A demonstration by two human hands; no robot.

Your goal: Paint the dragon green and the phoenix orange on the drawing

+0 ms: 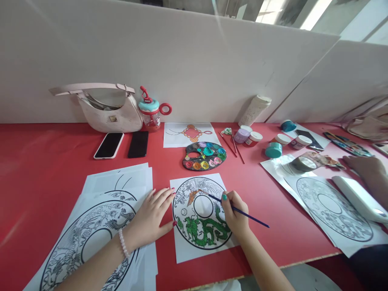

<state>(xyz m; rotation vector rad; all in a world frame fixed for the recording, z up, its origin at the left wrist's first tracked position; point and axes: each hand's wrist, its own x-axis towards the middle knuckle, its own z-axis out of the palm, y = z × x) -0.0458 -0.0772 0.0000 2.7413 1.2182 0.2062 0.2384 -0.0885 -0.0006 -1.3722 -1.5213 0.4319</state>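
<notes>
My right hand (235, 213) pinches a dark blue paintbrush (251, 217), its tip touching the orange-brown part of a bird on the printed drawing (182, 254). A green painted dragon (206, 231) fills the lower half of the drawing's ring; most of the upper half is bare line work. With fingers spread, my left hand (154, 218) lies flat, its fingertips at the sheet's left edge and its palm over a stack of printed sheets (97, 194). Beyond the drawing sits a paint palette (204, 156) with several colours in its wells.
Behind are a phone (109, 145), a black phone (138, 144), a white handbag (112, 111), a cup (150, 113) and a painted knot picture (172, 139). Thin brushes (228, 144) and paint jars (253, 138) lie right of the palette. Another person's hand (365, 165) rests at far right.
</notes>
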